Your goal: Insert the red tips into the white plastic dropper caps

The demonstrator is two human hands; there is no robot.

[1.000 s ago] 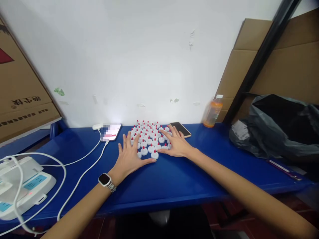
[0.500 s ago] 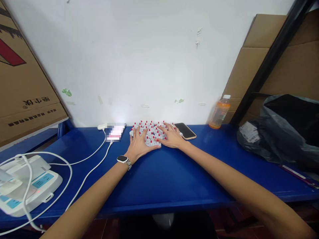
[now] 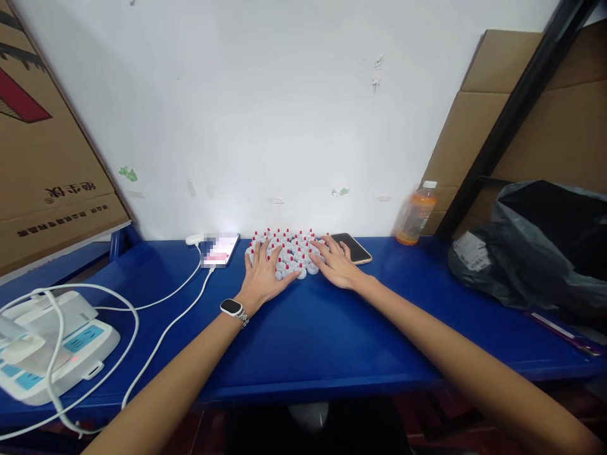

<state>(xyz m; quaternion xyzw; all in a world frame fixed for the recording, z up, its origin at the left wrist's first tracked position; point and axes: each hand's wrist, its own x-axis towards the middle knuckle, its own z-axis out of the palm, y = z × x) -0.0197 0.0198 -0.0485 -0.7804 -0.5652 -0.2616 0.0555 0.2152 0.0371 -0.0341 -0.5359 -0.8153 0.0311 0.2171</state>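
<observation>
A cluster of small white plastic caps with red tips [image 3: 289,249] sits on the blue tabletop [image 3: 303,328], close to the white wall and packed tightly together. Both hands lie flat at the cluster's near edge, fingers spread and palms down. The left hand [image 3: 264,276], with a dark-faced wristwatch [image 3: 231,307] on its wrist, covers the left part of the caps, its thumb reaching along the front row. The right hand [image 3: 337,265] rests against the right side, fingers lying over the outermost caps (neither hand pinches or lifts anything).

Just right of the caps lies a dark smartphone with a tan rim [image 3: 351,247], touching or nearly touching the right fingers. To the left, a lit smartphone [image 3: 219,249] is plugged into a white cable [image 3: 161,332] that runs to a white power strip with pale blue sockets [image 3: 52,354]. An orange drink bottle with a white cap [image 3: 416,213] stands near the wall, and a black plastic bag [image 3: 535,246] slumps at the far right.
</observation>
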